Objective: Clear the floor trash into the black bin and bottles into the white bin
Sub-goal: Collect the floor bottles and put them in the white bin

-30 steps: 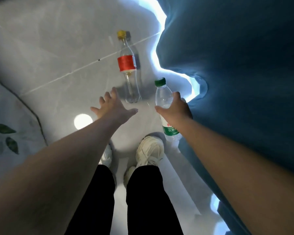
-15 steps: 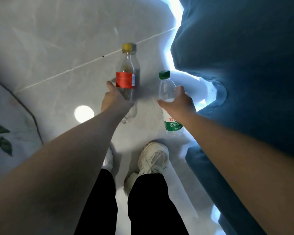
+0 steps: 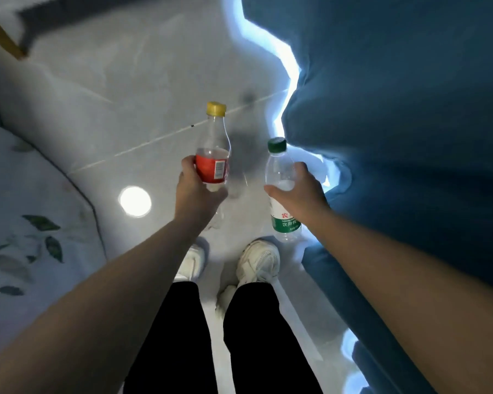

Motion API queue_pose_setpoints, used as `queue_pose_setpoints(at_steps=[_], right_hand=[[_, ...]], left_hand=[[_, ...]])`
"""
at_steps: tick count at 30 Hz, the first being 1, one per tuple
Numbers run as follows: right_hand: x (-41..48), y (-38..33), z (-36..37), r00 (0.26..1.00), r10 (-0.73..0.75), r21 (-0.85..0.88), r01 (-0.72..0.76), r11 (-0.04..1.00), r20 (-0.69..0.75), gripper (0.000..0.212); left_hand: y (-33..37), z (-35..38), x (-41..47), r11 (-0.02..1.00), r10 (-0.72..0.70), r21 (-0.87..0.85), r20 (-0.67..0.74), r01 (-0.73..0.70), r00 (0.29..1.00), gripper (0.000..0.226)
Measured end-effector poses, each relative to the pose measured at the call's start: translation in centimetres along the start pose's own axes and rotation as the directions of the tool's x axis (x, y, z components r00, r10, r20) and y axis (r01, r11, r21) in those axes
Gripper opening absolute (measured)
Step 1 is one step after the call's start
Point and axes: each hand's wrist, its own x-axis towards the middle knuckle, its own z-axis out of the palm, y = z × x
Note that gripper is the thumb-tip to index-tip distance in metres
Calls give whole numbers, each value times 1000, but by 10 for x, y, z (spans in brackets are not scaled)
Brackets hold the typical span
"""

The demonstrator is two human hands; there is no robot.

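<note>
My left hand [image 3: 195, 194] grips a clear plastic bottle with a yellow cap and red label [image 3: 213, 155], held upright above the pale tiled floor [image 3: 103, 103]. In my right hand [image 3: 299, 191] is a second clear bottle with a green cap and green label [image 3: 281, 177], also upright and off the floor. The two bottles hang side by side, a short gap apart, in front of my feet. Neither bin is in view.
A blue curtain [image 3: 396, 123] fills the right side, close to my right arm. A white cloth with a leaf print [image 3: 32, 223] covers the left. My white shoes [image 3: 258, 261] stand below the bottles. A round light reflection [image 3: 135, 201] shows on the tiles.
My left hand reached the yellow-capped bottle lying on the floor, closed on it and lifted it upright. The right hand kept hold of the green-capped bottle throughout.
</note>
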Motion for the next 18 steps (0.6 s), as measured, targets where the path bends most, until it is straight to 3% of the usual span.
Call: queue_pose_setpoints(at_steps=[6,10,13,18], right_hand=[[-131,-104,-79,996,-83,150,88,985,-42,66],[-247,-198,-137,979,-197,145,203,968,-57,67],[-345,-257,-177,964,-246,242,264,933,-106,61],[-470,-295,-221,910,-358,281,407,869,-209,59]], left_hand=[[105,-154,-90,987,143,-70,-11,-144,990,74],[189,-267,-169,967,244,-55,-60,-247,968,75],[243,-337,-242,943,315,-79,-101,-324,944,72],[308,-408,-348,885,425,-130,-164,-446,890,64]])
